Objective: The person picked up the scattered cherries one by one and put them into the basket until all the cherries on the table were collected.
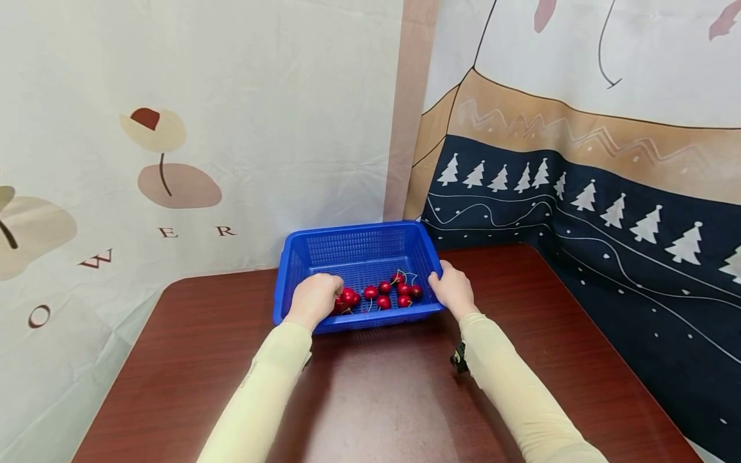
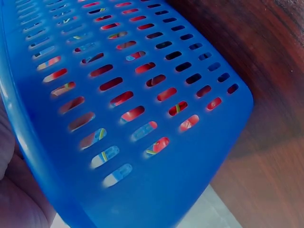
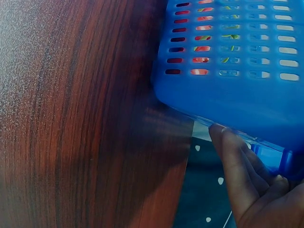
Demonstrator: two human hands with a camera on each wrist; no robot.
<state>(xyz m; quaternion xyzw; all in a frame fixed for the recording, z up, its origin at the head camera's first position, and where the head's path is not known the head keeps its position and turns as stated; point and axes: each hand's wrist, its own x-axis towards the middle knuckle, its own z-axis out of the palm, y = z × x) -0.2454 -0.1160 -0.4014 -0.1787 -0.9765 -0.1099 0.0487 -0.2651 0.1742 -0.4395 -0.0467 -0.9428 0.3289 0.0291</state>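
Observation:
A blue plastic basket [image 1: 353, 321] with slotted walls stands at the far side of the table, with several red cherries [image 1: 384, 302] inside, some on thin stems. My left hand [image 1: 312, 299] reaches over the near left rim into it, fingers bent down right beside a cluster of cherries [image 1: 347, 297]. Its fingertips are hidden, and I cannot tell whether they pinch a cherry. In the left wrist view, part of that hand [image 2: 21, 194] shows behind the rim. My right hand [image 1: 453, 289] grips the basket's right rim, fingers against the outer side wall in the right wrist view.
The brown wood-grain table [image 1: 382, 399] has rounded far corners. Behind it hangs a pale printed cloth [image 1: 278, 128]. A dark cloth with white trees [image 1: 521, 212] drapes along the right edge. The basket's back stands close to the pale cloth.

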